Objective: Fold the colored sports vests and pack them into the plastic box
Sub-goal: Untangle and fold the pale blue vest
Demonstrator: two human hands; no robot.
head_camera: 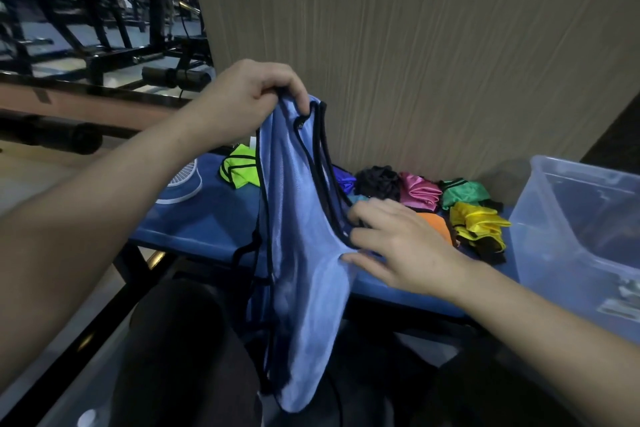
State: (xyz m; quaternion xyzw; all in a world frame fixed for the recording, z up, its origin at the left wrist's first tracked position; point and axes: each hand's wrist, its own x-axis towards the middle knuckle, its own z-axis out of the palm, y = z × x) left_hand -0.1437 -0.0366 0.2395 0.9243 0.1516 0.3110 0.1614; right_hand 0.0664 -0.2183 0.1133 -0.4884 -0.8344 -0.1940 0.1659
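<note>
- The left hand point(242, 99) is raised above the near edge of the blue worktop point(207, 218), its fingers curled round the top of a light blue vest point(298, 253), pinching the bunched fabric and black trim at what looks like a shoulder strap.
- The light blue vest hangs straight down from that grip, in front of the worktop edge and over the person's dark-clad lap; its lower end reaches well below the worktop.
- The right hand point(398, 246) is lower and to the right of the left, just over the worktop edge. Its fingers are stretched out and lie against the side of the vest, the fingertips touching the black-trimmed edge of the fabric; whether the thumb pinches the cloth cannot be told.
- Behind the right hand, on the worktop, lies a cluster of crumpled vests: a black vest point(377, 182), a pink vest point(419, 192), a green vest point(464, 192), a yellow vest point(481, 225), and an orange vest point(434, 224) partly hidden by the right hand.
- A neon green vest point(240, 170) lies apart from these, on the far left part of the worktop, just behind the hanging vest.
- A clear plastic box point(581, 229) stands at the right end of the worktop, just beside the yellow vest and well to the right of both hands.
- A small white fan point(183, 184) lies on the left end of the worktop.
- A ribbed beige wall point(415, 45) rises behind the worktop.
</note>
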